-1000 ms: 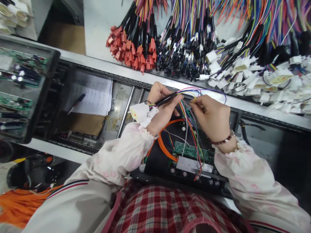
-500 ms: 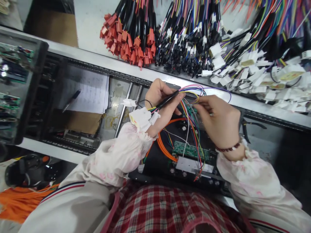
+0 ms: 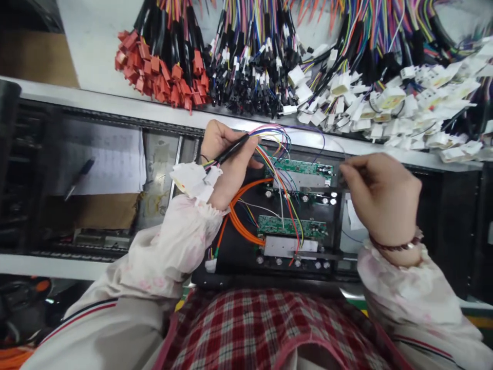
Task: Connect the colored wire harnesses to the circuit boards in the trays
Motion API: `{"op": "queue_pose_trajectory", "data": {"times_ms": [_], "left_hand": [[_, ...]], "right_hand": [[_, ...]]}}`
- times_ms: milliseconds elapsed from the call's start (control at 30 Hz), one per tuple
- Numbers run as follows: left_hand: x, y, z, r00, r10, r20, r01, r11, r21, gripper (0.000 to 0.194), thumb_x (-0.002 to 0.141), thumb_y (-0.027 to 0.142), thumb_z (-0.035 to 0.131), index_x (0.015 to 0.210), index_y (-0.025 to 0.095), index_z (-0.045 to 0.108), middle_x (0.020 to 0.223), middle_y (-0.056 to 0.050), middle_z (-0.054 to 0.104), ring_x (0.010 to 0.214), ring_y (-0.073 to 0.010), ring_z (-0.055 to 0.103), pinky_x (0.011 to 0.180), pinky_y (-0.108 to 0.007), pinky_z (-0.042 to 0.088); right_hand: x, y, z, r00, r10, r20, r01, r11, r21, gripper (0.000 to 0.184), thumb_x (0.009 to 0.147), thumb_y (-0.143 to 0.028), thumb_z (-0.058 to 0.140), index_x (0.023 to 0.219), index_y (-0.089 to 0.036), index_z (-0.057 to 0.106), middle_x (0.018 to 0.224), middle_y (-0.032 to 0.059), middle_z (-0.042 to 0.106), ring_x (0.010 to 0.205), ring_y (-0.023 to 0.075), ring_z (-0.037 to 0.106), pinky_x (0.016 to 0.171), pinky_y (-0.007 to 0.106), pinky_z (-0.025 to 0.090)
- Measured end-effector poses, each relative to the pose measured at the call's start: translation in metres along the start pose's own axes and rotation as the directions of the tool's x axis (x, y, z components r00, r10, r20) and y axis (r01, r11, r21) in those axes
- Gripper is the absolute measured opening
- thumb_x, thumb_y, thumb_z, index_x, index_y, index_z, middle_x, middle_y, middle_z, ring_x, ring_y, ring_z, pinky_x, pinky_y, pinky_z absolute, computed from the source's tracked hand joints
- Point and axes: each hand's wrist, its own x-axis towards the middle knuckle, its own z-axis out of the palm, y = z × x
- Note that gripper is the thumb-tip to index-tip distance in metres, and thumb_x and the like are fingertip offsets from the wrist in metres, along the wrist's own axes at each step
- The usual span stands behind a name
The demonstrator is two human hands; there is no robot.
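Observation:
My left hand (image 3: 229, 159) is closed round the black sleeve (image 3: 232, 149) of a wire harness. White connectors (image 3: 196, 181) hang from the sleeve's near end over my wrist. From its other end, loose coloured wires (image 3: 283, 177) fan out, some arching to the right, others drooping over the black panel (image 3: 239, 262). My right hand (image 3: 381, 198) is pinched, apart from the left, with a thin grey wire (image 3: 339, 143) faintly leading to its fingertips. Beneath the wires lie two green circuit boards (image 3: 287, 225) with metal plates (image 3: 285, 246).
Bunches of harnesses with red connectors (image 3: 162, 74), black connectors (image 3: 250, 87) and white connectors (image 3: 389, 97) lie beyond the metal rail (image 3: 96, 103). An orange cable (image 3: 241, 228) curves across the panel. Left of it are papers (image 3: 111, 159), a pen (image 3: 79, 178) and cardboard (image 3: 103, 210).
My right hand has drawn away to the right from the wire bundle. My left hand still grips the sleeve. The view has shifted, so surroundings appear further left.

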Motion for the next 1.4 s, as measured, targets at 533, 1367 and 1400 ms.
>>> {"op": "queue_pose_trajectory", "data": {"times_ms": [533, 1367, 1400], "left_hand": [[0.002, -0.007, -0.001, 1.000, -0.004, 0.022, 0.006, 0.995, -0.099, 0.035, 0.082, 0.021, 0.079, 0.085, 0.025, 0.045, 0.083, 0.001, 0.075, 0.067, -0.0146, 0.075, 0.042, -0.019, 0.055], [0.004, -0.010, 0.001, 0.990, 0.144, 0.001, -0.144, 0.989, -0.016, 0.038, 0.082, 0.022, 0.082, 0.084, 0.024, 0.044, 0.077, 0.003, 0.071, 0.062, -0.0146, 0.072, 0.040, -0.023, 0.056], [0.004, -0.011, 0.000, 0.991, 0.133, 0.014, -0.133, 0.991, -0.016, 0.038, 0.082, 0.025, 0.082, 0.085, 0.024, 0.045, 0.078, 0.003, 0.071, 0.064, -0.0143, 0.072, 0.041, -0.023, 0.056]], "right_hand": [[0.005, 0.017, 0.042, 0.995, 0.093, -0.041, -0.088, 0.990, 0.106, 0.009, 0.088, -0.029, 0.064, 0.089, -0.021, 0.066, 0.079, 0.0032, 0.073, 0.071, 0.0182, 0.070, 0.066, 0.030, 0.050], [-0.008, -0.002, 0.025, 0.994, 0.097, -0.057, -0.101, 0.992, -0.075, 0.019, 0.092, -0.037, 0.066, 0.097, -0.020, 0.068, 0.086, 0.0063, 0.073, 0.076, 0.0222, 0.068, 0.065, 0.034, 0.046], [-0.020, -0.009, 0.022, 0.996, 0.082, -0.027, -0.084, 0.993, -0.078, 0.019, 0.094, -0.039, 0.063, 0.094, -0.021, 0.069, 0.081, 0.0049, 0.072, 0.072, 0.0203, 0.067, 0.062, 0.033, 0.044]]}}
